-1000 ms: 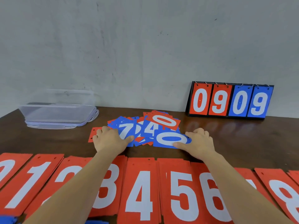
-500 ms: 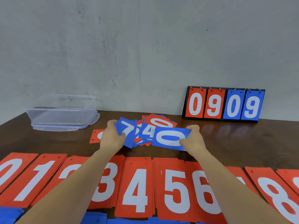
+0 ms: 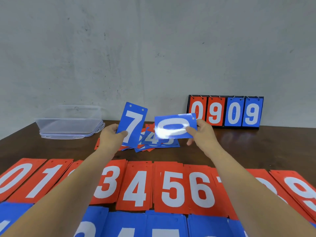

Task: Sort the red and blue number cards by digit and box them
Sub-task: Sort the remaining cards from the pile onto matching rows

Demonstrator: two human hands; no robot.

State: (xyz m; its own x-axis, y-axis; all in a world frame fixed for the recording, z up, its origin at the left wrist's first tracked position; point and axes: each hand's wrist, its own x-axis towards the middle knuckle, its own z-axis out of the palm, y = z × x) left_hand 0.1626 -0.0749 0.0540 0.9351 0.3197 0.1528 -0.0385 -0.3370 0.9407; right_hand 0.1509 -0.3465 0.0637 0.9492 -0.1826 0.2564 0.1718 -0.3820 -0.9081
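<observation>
Left hand [image 3: 111,139] pinched on the lower edge of a blue 7 card [image 3: 132,124], held upright above the table [image 3: 256,147], thumb across the card's front. Right hand [image 3: 203,135] gripping a blue 0 card [image 3: 175,126] by its right end, turned sideways and blurred, also off the table. Beneath both, near the middle of the table toward its far edge, a loose pile of mixed cards [image 3: 152,142], red and blue, a blue 4 showing on top. Along the near edge, a row of red stacks [image 3: 135,185] in digit order from 0 at the left to 9 at the right, partly crossed by the forearms. In front of that, at the very near edge, a row of blue stacks [image 3: 164,224], digits mostly cut off. At the far left corner, a clear plastic box [image 3: 70,123], against the wall. At the far right, a flip scoreboard [image 3: 225,113] standing upright and reading 0 9 0 9, two red panels then two blue.
</observation>
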